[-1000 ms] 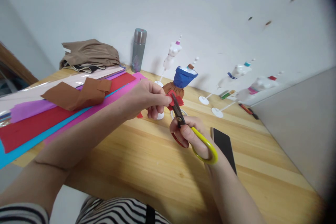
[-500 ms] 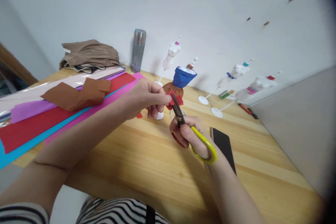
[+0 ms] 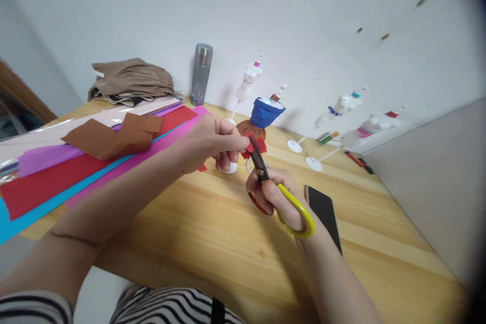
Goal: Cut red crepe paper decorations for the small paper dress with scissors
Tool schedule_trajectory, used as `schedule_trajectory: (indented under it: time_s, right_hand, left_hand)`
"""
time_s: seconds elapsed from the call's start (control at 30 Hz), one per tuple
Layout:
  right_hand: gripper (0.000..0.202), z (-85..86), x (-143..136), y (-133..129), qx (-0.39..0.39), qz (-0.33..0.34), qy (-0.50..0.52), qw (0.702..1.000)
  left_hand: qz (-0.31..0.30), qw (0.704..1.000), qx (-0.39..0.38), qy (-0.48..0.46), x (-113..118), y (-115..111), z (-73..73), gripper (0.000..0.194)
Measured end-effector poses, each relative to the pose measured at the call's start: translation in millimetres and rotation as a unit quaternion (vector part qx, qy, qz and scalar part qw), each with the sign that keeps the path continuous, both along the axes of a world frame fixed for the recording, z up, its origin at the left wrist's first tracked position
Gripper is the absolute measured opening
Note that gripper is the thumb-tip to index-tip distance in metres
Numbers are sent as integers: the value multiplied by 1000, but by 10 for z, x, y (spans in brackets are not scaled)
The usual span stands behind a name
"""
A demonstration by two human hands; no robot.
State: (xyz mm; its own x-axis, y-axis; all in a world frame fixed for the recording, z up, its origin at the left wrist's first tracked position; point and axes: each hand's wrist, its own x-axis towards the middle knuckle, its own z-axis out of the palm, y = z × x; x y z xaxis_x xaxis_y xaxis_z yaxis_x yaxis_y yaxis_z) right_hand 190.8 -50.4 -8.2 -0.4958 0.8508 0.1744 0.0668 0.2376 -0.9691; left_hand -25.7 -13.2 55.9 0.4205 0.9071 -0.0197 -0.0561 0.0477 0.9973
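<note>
Between its thumb and fingers, my left hand (image 3: 218, 144) pinches a small piece of red paper (image 3: 260, 146). My right hand (image 3: 275, 195) grips yellow-handled scissors (image 3: 296, 208), one of whose loops shows red. The dark blades lie against the red paper, close to my left fingertips. Just behind the paper stands a small mannequin with a blue top (image 3: 267, 113) and a brown gathered skirt (image 3: 248, 130). A small red scrap (image 3: 202, 167) lies below my left wrist on the wooden table (image 3: 212, 233).
Coloured sheets (image 3: 49, 186) and crumpled brown paper (image 3: 110, 139) lie left, near folded brown cloth (image 3: 132, 78). A flask (image 3: 201, 74) and white mannequins (image 3: 250, 78) stand along the wall. A black phone (image 3: 323, 212) lies beside my right wrist.
The whole view has shifted very slightly. Both hands, the scissors and the red paper hold nearly the same places.
</note>
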Motion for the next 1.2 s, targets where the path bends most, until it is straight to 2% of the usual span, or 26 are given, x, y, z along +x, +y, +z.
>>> schedule_trajectory:
  time_s: [0.13, 0.33, 0.77, 1.2]
  right_hand:
    - [55, 25, -21, -18, 1, -12, 0, 1000]
    - [54, 43, -39, -20, 21, -16, 1, 1000]
    - [56, 93, -29, 11, 32, 12, -22, 999]
    - [57, 92, -23, 9, 19, 5, -27, 999]
  left_hand:
    - [-1, 999, -1, -54, 7, -27, -14, 22]
    - [5, 1000, 22, 4, 41, -12, -30, 20]
    - [17, 999, 29, 15, 32, 7, -38, 22]
    - [9, 1000, 20, 11, 16, -12, 3, 22]
